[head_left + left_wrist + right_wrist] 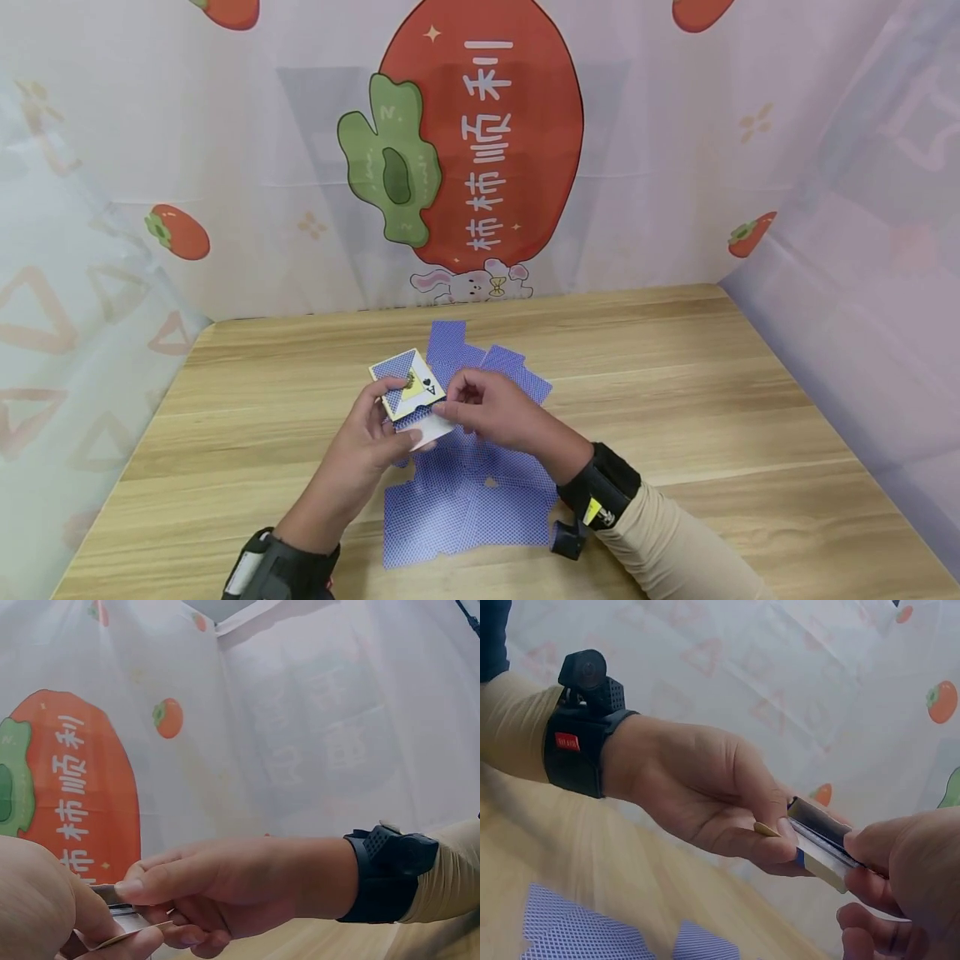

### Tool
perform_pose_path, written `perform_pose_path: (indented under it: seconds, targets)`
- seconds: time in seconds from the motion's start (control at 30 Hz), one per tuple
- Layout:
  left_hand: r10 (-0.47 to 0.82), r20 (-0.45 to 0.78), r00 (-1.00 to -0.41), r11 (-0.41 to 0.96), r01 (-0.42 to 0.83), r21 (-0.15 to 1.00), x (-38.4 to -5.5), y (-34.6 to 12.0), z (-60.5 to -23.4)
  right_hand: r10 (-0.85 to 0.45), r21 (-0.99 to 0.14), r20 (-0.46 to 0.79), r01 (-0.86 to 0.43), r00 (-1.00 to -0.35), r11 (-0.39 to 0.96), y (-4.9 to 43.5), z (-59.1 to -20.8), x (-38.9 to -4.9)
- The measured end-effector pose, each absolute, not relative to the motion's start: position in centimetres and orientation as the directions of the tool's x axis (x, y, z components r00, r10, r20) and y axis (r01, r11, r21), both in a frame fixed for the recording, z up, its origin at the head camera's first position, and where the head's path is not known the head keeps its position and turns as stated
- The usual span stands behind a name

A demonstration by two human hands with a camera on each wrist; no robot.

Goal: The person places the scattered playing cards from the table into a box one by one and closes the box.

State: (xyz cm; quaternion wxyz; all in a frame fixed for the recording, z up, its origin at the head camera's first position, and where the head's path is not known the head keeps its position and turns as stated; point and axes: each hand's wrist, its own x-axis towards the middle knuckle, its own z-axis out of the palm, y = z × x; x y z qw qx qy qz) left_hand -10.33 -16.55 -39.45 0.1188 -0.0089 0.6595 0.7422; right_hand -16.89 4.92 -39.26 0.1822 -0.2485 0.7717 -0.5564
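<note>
Okay, we had the card box slanted, open end toward us: left hand gripping it, right hand pinching that end's right corner.

Head view bright and evenly lit, mostly sharp, pale sheen on the lower cards and faint grey shadows on the cloth. Wrist views dimmer, hazier, softer; in the right one the table is smeared, with a blurry dark shadow below the left sleeve.
</note>
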Motion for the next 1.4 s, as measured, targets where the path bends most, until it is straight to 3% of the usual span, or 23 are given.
perform_pose_path:
  seconds: [0.13,0.43,0.83,1.13,1.4]
  targets:
    - [0.180,-0.160,-0.970,-0.097,-0.180,0.979,-10.2,-16.3,-39.4,-0.543,-0.939,-0.007,-0.181,-0.840,0.293,4.9,-39.3,-17.0]
    - [0.180,-0.113,-0.977,-0.115,-0.134,0.984,-10.3,-17.0,-39.2,-0.542,-0.908,-0.004,-0.224,-0.841,0.354,5.4,-39.6,-17.9]
    - [0.152,-0.031,-0.988,-0.173,-0.057,0.983,-10.2,-18.6,-37.8,-0.366,-0.847,-0.008,-0.189,-0.931,0.498,6.4,-42.4,-22.5]
    - [0.109,-0.036,-0.993,-0.168,-0.054,0.984,-10.0,-19.1,-37.0,-0.294,-0.694,-0.043,-0.183,-0.955,0.696,5.0,-44.6,-26.0]
    - [0.071,-0.039,-0.997,-0.140,-0.048,0.989,-9.8,-19.6,-36.2,-0.268,-0.378,-0.053,-0.229,-0.962,0.897,0.4,-44.3,-28.7]
